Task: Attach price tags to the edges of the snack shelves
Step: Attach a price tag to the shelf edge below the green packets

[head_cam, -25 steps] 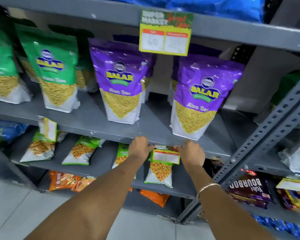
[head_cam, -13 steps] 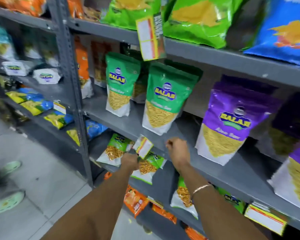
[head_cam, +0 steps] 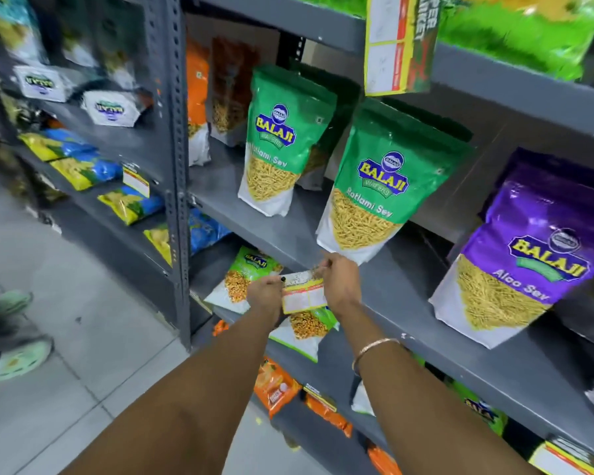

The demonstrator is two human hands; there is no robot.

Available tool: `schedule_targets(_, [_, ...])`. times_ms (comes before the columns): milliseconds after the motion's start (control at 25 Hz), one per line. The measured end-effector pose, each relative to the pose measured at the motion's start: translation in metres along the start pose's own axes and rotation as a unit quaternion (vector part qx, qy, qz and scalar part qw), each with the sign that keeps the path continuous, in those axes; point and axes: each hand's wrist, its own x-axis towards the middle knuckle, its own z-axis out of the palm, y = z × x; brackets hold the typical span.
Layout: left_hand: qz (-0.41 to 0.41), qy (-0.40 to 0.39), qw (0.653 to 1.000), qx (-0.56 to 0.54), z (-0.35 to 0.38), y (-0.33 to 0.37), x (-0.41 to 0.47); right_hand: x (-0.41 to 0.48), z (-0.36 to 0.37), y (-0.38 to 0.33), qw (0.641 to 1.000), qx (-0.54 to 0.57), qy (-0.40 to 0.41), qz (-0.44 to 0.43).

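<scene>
While both hands pinch one price tag (head_cam: 304, 298) at the shelf edge (head_cam: 426, 332), left hand (head_cam: 264, 296) on its left side and right hand (head_cam: 342, 282) on its right, green "BALAJI Ratlami Sev" bags (head_cam: 374, 190) stand just behind; a purple "Aloo Sev" bag (head_cam: 518, 255) stands to the right.

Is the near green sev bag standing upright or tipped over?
Upright. The green sev bag stands on its white base on the shelf, logo facing out, just above the hands.
</scene>
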Motion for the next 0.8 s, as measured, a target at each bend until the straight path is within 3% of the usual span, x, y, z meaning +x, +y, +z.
schedule_targets(120, [0.124, 0.007, 0.989, 0.083, -0.005, 0.016, -0.003, -0.023, 0.002, 0.019, 0.998, 0.012, 0.036, 0.058])
schedule_targets(200, [0.153, -0.010, 0.981, 0.118, 0.001, 0.027, -0.002, -0.029, 0.007, 0.027, 0.996, -0.001, 0.049, 0.081])
schedule_targets(360, [0.142, -0.002, 0.982, 0.120, 0.015, 0.022, 0.011, -0.020, 0.015, 0.036, 0.993, -0.065, 0.087, 0.049])
schedule_targets(800, [0.137, 0.029, 0.985, 0.105, 0.027, 0.017, 0.027, -0.001, 0.015, 0.046, 0.992, -0.103, 0.067, 0.039])
